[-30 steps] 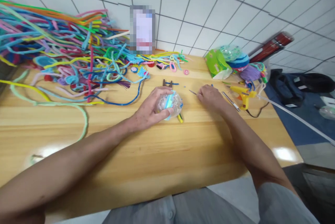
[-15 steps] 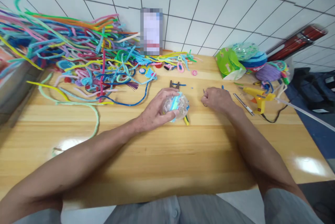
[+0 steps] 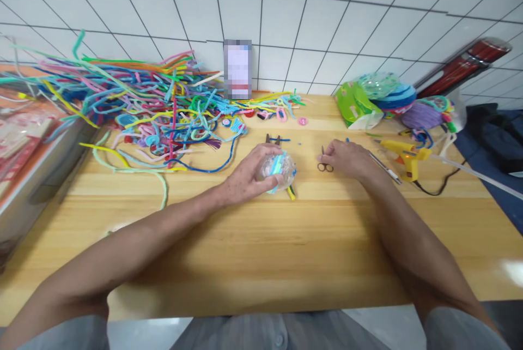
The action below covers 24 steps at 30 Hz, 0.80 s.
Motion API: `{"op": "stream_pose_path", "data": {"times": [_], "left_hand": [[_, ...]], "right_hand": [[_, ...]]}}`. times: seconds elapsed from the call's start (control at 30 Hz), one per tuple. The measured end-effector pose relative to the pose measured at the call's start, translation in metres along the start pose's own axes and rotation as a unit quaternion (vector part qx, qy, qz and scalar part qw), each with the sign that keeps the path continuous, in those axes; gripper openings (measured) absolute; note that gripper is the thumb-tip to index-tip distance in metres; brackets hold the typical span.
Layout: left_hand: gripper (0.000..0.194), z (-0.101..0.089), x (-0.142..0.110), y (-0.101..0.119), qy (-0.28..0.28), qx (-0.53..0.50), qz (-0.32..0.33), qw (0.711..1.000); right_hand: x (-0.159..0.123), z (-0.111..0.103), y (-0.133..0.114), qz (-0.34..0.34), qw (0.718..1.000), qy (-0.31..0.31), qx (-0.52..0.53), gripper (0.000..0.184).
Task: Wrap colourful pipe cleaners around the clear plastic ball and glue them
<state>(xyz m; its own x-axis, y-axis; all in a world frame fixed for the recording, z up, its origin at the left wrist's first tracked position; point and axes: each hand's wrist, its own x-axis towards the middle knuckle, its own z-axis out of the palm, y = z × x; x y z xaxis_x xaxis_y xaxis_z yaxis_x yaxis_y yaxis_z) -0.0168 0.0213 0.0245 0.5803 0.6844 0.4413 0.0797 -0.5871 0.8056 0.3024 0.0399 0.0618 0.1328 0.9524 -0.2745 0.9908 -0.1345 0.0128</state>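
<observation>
My left hand [image 3: 255, 173] is wrapped round a clear, rounded plastic piece [image 3: 288, 169] with light blue and green pipe-cleaner strips on it. Beneath and behind this piece lies a pair of pliers [image 3: 291, 193]; its dark jaws show beyond my knuckles and a yellow-green handle shows in front. To the right, the curled fingers of my right hand [image 3: 345, 156] close over the middle of small scissors [image 3: 325, 167]. The scissors' finger loops point towards me on the table, and my fingers partly hide the rest. A short blue pipe-cleaner piece [image 3: 281, 139] lies by the plier jaws.
A large heap of coloured pipe cleaners [image 3: 155, 104] covers the back left. A phone [image 3: 237, 69] leans on the tiled wall. At right are a craft knife [image 3: 384, 167], a yellow glue gun [image 3: 406, 156], a green packet [image 3: 356, 106] and a red flask [image 3: 466, 66].
My right hand has shifted slightly right, and the scissors' loops now show beside its fingers. My left hand keeps its hold. The camera view has tilted upward a little.
</observation>
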Motion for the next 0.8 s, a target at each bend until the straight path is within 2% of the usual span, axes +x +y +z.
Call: {"op": "stream_pose_path", "data": {"times": [0.13, 0.27, 0.37, 0.43, 0.5, 0.57, 0.63, 0.7, 0.8], "left_hand": [[0.051, 0.0, 0.0, -0.003, 0.007, -0.006, -0.009, 1.0], [0.052, 0.0, -0.005, -0.005, 0.017, -0.019, 0.0, 1.0], [0.051, 0.002, -0.007, -0.006, 0.029, -0.017, 0.012, 0.999], [0.052, 0.005, -0.007, -0.007, 0.042, -0.019, 0.021, 0.999], [0.053, 0.008, -0.006, -0.008, 0.052, -0.021, 0.026, 0.998], [0.052, 0.012, -0.004, -0.008, 0.059, -0.019, 0.028, 0.998], [0.051, 0.013, -0.003, -0.009, 0.066, -0.016, 0.033, 0.997], [0.051, 0.014, -0.003, -0.009, 0.073, -0.01, 0.041, 0.996], [0.052, 0.011, -0.005, -0.011, 0.079, -0.005, 0.046, 0.996]], "right_hand": [[0.001, -0.003, 0.003, -0.004, 0.999, -0.036, -0.004, 0.027], [-0.002, -0.004, -0.002, -0.02, 0.999, -0.04, -0.005, 0.021], [-0.006, -0.002, -0.004, -0.021, 1.0, 0.011, 0.007, 0.018], [-0.008, -0.001, -0.003, -0.039, 0.995, 0.057, 0.07, 0.012], [-0.011, 0.0, -0.003, -0.082, 0.975, 0.09, 0.187, 0.006], [-0.017, 0.001, -0.008, -0.133, 0.934, 0.119, 0.311, 0.005], [-0.025, 0.002, -0.017, -0.172, 0.892, 0.147, 0.39, 0.007], [-0.035, 0.003, -0.028, -0.201, 0.868, 0.165, 0.424, 0.008], [-0.052, 0.004, -0.043, -0.247, 0.852, 0.172, 0.429, 0.008]]}}
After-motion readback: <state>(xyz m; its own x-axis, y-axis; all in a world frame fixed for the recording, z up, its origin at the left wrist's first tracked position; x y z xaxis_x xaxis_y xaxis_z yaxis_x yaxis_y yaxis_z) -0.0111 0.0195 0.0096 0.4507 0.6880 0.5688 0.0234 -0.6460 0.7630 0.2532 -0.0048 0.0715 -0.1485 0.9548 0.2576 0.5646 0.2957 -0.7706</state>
